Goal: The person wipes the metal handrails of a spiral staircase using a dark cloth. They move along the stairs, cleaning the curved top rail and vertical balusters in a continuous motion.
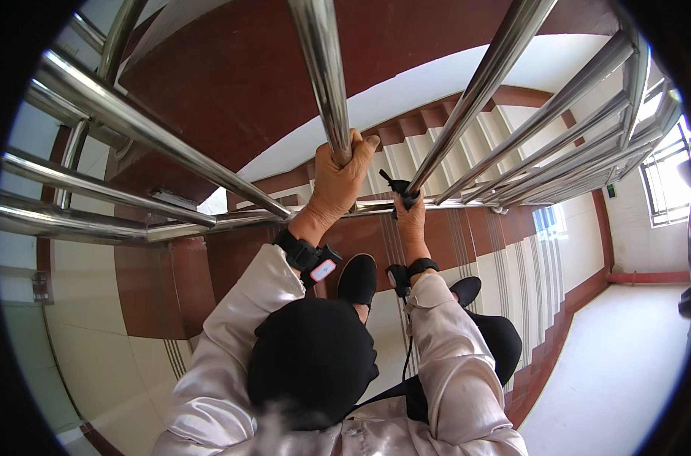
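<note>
My left hand is wrapped around one upright stainless-steel baluster, its thumb on the right side. To the right, my right hand presses a crumpled black cloth around the lower part of another steel baluster. A loose tip of the cloth sticks up to the left. Both hands are just above the bottom rail of the stair railing; the right fingers are partly hidden by the cloth and the post. Each wrist bears a black strap with a small device.
Cream steps with dark grooved lines and red-brown edging lie at the right, under my feet and beyond the railing. My black shoes stand by the rail. More steel bars slant across the left. A barred window is at far right.
</note>
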Demonstrator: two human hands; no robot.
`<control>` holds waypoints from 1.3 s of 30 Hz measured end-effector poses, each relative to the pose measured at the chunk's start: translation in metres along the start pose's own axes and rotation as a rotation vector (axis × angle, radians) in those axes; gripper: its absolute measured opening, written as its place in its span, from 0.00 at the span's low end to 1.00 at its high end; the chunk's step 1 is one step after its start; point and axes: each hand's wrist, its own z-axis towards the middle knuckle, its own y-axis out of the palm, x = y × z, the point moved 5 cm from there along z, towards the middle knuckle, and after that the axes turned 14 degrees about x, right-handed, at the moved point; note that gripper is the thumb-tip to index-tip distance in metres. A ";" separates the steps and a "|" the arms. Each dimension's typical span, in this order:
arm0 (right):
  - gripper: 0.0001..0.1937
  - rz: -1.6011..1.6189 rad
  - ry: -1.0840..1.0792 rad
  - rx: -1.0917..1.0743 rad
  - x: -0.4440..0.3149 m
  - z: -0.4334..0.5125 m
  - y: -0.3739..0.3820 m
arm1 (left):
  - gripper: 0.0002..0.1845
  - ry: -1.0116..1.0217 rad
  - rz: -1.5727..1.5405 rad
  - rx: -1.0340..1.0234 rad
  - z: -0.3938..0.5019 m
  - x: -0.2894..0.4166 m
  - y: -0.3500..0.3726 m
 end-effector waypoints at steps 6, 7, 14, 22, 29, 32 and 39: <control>0.26 -0.224 -0.036 0.062 0.014 -0.012 0.000 | 0.20 -0.026 0.157 -0.031 -0.014 -0.080 -0.019; 0.26 -0.311 -0.041 0.108 0.013 -0.015 -0.001 | 0.20 -0.035 0.190 -0.035 -0.019 -0.095 -0.019; 0.40 -0.284 0.051 0.142 0.003 -0.059 -0.005 | 0.15 -0.188 0.357 -0.028 -0.046 -0.160 -0.037; 0.31 -0.883 -0.171 -0.233 0.054 0.012 -0.030 | 0.11 -0.273 0.390 -0.153 -0.050 -0.170 -0.043; 0.30 -0.685 -0.127 0.016 0.034 -0.011 -0.012 | 0.11 -0.280 0.334 -0.154 -0.048 -0.171 -0.043; 0.37 -0.350 -0.040 0.191 0.012 -0.055 0.003 | 0.10 -0.271 0.331 -0.139 -0.050 -0.172 -0.043; 0.36 -0.168 0.070 0.310 0.019 -0.070 0.001 | 0.11 -0.241 0.357 -0.148 -0.050 -0.169 -0.043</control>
